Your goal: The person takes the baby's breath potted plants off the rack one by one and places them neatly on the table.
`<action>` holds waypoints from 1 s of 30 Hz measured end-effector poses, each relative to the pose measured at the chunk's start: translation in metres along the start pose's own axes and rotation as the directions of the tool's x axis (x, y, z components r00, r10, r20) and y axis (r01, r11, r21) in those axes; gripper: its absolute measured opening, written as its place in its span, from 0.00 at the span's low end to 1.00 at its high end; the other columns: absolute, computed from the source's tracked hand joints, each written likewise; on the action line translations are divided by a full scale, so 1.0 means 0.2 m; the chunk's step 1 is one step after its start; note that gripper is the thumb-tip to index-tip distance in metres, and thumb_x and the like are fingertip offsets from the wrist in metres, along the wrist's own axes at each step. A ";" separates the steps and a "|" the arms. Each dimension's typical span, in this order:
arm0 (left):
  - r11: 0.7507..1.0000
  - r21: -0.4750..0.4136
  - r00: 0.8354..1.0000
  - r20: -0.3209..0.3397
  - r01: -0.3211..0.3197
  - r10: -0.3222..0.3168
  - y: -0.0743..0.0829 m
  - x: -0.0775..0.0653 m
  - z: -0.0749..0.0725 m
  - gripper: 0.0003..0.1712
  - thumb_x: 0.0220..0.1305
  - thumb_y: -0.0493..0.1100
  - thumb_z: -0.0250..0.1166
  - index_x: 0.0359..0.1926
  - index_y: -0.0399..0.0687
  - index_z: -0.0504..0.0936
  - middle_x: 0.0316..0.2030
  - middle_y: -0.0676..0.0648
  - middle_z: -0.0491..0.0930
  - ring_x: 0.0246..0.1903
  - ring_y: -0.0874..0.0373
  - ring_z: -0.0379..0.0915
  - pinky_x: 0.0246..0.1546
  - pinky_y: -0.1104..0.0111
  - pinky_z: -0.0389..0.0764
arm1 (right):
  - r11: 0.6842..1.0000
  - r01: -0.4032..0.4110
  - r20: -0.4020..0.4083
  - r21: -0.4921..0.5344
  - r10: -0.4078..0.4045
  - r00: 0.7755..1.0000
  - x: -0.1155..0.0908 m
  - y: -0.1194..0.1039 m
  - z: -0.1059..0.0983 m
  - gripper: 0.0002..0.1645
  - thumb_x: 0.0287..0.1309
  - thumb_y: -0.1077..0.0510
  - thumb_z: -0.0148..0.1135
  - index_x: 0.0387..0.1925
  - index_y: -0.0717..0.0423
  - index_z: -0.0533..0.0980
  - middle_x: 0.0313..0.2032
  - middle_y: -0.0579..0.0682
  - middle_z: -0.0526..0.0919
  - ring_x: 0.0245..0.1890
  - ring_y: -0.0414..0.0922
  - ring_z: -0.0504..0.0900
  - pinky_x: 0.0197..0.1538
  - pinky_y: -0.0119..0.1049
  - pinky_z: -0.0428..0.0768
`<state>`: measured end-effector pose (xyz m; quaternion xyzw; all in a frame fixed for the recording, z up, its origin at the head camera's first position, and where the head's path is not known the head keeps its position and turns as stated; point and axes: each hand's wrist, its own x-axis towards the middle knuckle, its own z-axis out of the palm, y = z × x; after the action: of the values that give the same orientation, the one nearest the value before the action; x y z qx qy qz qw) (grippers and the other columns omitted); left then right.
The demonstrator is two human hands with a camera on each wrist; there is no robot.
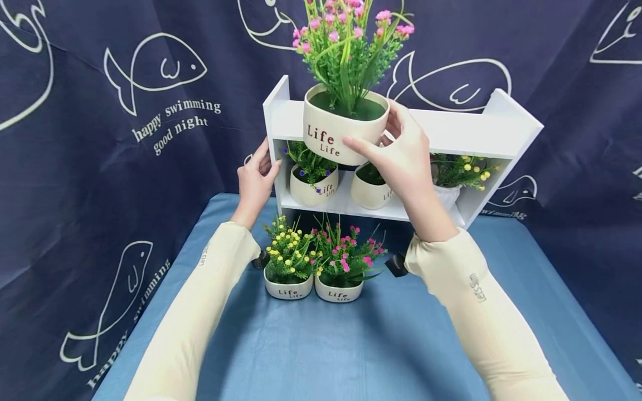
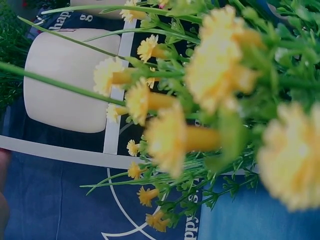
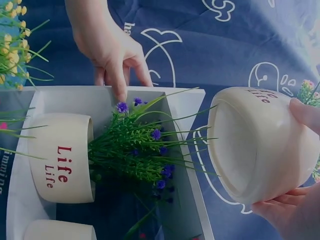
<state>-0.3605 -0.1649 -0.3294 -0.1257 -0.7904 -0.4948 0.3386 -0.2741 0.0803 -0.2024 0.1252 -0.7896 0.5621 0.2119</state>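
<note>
My right hand (image 1: 408,156) grips a cream oval flowerpot (image 1: 336,125) marked "Life" by its right side, thumb across the front. Pink artificial flowers (image 1: 351,50) rise from it. The pot is up at the top board of a white two-tier shelf (image 1: 456,131), and its underside (image 3: 235,150) shows in the right wrist view. At the shelf's left side panel is my left hand (image 1: 254,181), thumb over the front edge and fingers along the outside. Just inside that panel sits a pot with purple-blue flowers (image 1: 315,189).
On the lower board are also a middle pot (image 1: 370,192), partly hidden by my right hand, and a yellow-flowered pot (image 1: 448,195) at the right. In front, on the blue cloth (image 1: 321,351), stand a yellow-flowered pot (image 1: 288,287) and a pink-flowered pot (image 1: 338,289).
</note>
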 end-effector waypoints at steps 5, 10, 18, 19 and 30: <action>1.000 -0.011 1.000 0.003 0.002 -0.002 -0.01 0.00 -0.01 0.31 0.66 0.37 0.63 0.69 0.47 0.67 0.53 0.36 0.80 0.49 0.46 0.82 0.50 0.63 0.83 | 0.999 0.031 0.013 0.018 -0.031 0.999 -0.04 0.02 -0.02 0.44 0.44 0.53 0.78 0.65 0.47 0.70 0.61 0.50 0.77 0.63 0.41 0.75 0.66 0.34 0.74; 1.000 -0.017 1.000 0.012 0.009 -0.009 -0.02 -0.01 0.00 0.32 0.66 0.37 0.63 0.69 0.48 0.67 0.53 0.36 0.80 0.49 0.47 0.82 0.51 0.63 0.82 | 0.997 0.060 0.008 0.052 -0.061 0.998 -0.07 0.06 -0.05 0.42 0.45 0.57 0.77 0.64 0.49 0.70 0.60 0.51 0.78 0.61 0.40 0.76 0.65 0.33 0.75; 1.000 -0.016 1.000 0.011 0.001 -0.001 -0.01 0.00 0.00 0.32 0.65 0.37 0.63 0.69 0.47 0.67 0.53 0.36 0.80 0.49 0.48 0.82 0.50 0.62 0.83 | 1.000 0.012 -0.019 0.000 -0.012 1.000 -0.11 0.13 -0.11 0.45 0.44 0.55 0.78 0.66 0.49 0.69 0.63 0.53 0.76 0.64 0.43 0.75 0.67 0.32 0.73; 1.000 -0.015 1.000 0.011 0.002 -0.002 -0.01 0.00 0.00 0.32 0.65 0.37 0.63 0.69 0.47 0.67 0.53 0.36 0.80 0.49 0.48 0.82 0.50 0.62 0.83 | 1.000 0.002 -0.022 -0.018 -0.002 1.000 -0.12 0.14 -0.11 0.46 0.44 0.54 0.78 0.66 0.49 0.69 0.63 0.53 0.76 0.64 0.43 0.75 0.67 0.32 0.73; 1.000 -0.015 1.000 0.017 0.003 -0.002 -0.01 0.01 -0.01 0.32 0.65 0.37 0.64 0.69 0.50 0.68 0.54 0.37 0.80 0.49 0.48 0.82 0.51 0.61 0.83 | 1.000 0.001 -0.006 -0.017 -0.001 1.000 -0.21 0.24 -0.17 0.46 0.45 0.59 0.77 0.67 0.48 0.67 0.63 0.53 0.75 0.62 0.41 0.76 0.65 0.31 0.74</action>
<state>-0.3619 -0.1690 -0.3294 -0.1314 -0.7898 -0.5000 0.3302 -0.2514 0.1262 -0.2543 0.1222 -0.7937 0.5555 0.2157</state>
